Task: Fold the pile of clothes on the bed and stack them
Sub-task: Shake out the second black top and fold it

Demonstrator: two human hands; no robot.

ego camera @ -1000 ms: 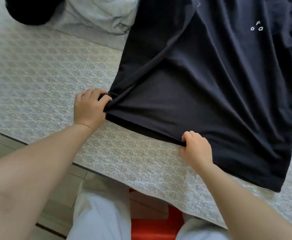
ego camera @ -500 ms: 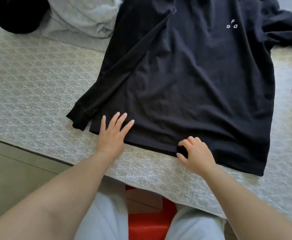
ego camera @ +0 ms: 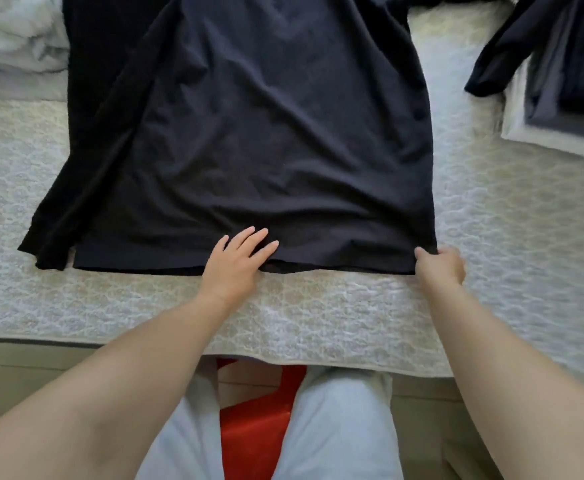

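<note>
— Pressing down near the hem, your left hand (ego camera: 236, 259) lies flat on the black long-sleeved shirt (ego camera: 266, 133), fingers (ego camera: 252, 237) straight and spread over the cloth.

— And your right hand (ego camera: 441, 261)?

— It pinches the shirt's bottom right corner, thumb and curled fingers closed on the hem (that hand is a little blurred). The shirt lies spread on the bed (ego camera: 318, 313), hem toward you, body mostly smooth with a few soft creases.

— Where is its sleeve?

— Your view shows the left sleeve (ego camera: 86, 161) running down beside the body, its cuff resting on the patterned bedcover just left of the hem.

— What else is on the bed?

— A stack of folded clothes (ego camera: 567, 109) sits at the far right, well apart from the shirt, with a dark garment (ego camera: 498, 53) draped over its near corner. A pale grey bundle of fabric (ego camera: 13, 39) lies at the upper left, touching the shirt's edge. Your legs in light trousers (ego camera: 339, 427) stand at the bed's edge, something red (ego camera: 252, 427) between them.
</note>
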